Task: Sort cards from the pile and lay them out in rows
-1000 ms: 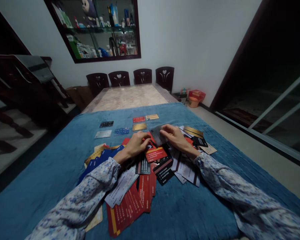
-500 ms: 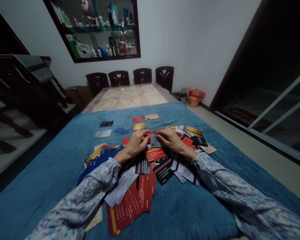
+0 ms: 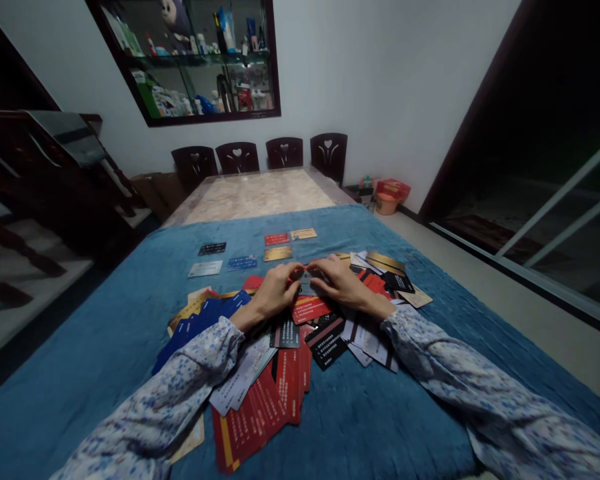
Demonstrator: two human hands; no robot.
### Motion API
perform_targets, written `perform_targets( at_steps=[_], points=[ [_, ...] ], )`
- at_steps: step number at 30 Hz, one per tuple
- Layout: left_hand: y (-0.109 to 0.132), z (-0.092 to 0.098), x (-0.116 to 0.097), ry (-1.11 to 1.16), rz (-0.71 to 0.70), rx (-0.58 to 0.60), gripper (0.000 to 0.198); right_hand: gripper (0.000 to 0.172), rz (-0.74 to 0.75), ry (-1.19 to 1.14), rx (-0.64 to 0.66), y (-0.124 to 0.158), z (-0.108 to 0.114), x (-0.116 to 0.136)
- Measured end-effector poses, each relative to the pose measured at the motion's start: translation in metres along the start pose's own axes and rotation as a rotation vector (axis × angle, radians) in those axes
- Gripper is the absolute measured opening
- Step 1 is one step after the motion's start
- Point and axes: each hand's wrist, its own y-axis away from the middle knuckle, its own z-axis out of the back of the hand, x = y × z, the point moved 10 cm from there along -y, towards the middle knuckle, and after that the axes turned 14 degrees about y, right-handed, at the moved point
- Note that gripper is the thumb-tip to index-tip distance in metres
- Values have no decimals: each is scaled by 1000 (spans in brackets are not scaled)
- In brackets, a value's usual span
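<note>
Low over a heap of plastic cards, my two hands almost meet. My left hand is closed, its thumb and fingers pinched at a red card that shows only in part. My right hand is closed too, fingers curled beside a grey card; whatever lies in its fingertips is hidden. Just below lie a red card with white print and a black striped card. Fanned blue cards lie by my left wrist, and a spread of red cards lies nearer to me.
Beyond the heap, separate cards lie face up: black, silver, blue, gold, red and yellow. A blue cloth covers the near table. Dark chairs stand at the far end.
My fingers have drawn closer together over the grey card and now cover more of it. The left fingertips have shifted slightly right. The laid-out cards have stayed put.
</note>
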Motion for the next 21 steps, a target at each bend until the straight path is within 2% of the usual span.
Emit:
perform_targets(
  at_steps=[7, 17, 21],
  points=[
    [-1, 8, 4, -6, 13, -44, 32, 53, 22, 83, 88, 12, 1, -6],
    [-2, 6, 4, -59, 28, -2, 31, 61, 72, 171, 124, 14, 0, -9],
    [-2, 5, 4, -81, 54, 10, 32, 58, 103, 202, 147, 15, 1, -6]
  ],
)
